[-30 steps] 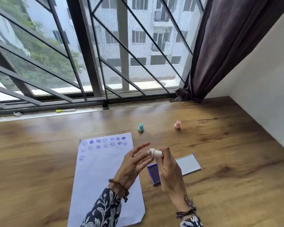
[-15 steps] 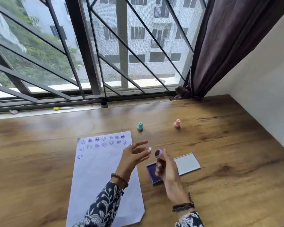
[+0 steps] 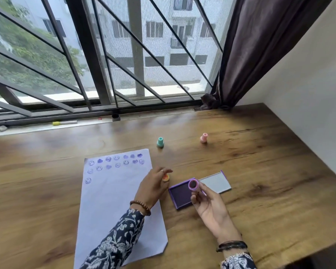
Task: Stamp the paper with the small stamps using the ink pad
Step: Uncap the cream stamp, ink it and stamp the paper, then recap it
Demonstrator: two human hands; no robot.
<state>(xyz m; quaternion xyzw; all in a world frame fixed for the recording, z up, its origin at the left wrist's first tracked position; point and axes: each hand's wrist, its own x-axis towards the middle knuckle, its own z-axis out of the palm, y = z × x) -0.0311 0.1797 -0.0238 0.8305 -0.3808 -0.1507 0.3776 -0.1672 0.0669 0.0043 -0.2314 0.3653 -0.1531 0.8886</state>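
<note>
The right hand [image 3: 208, 202] pinches a purple stamp [image 3: 193, 185] between thumb and fingers, its body tilted so the dark inked face points up and toward the camera. The open ink pad [image 3: 180, 195] lies on the wooden surface [image 3: 260, 171] directly beneath and at about 8 o'clock from the stamp face, touching distance below; its lid [image 3: 214, 182] lies flat at 2 o'clock. To ink it, the stamp would need rolling face-down, its long axis brought upright over the pad.

The left hand [image 3: 153, 186] rests at the paper's right edge, fingers curled loosely around a small orange stamp [image 3: 165, 178]; how firmly it grips I cannot tell. The paper [image 3: 113, 200] lies at 9 o'clock from the pad, with rows of purple prints near its far end and most of the sheet bare. The right hand is the nearer to the pad. A teal stamp [image 3: 160, 142] and a pink stamp [image 3: 204, 137] stand well apart at 12 o'clock.
</note>
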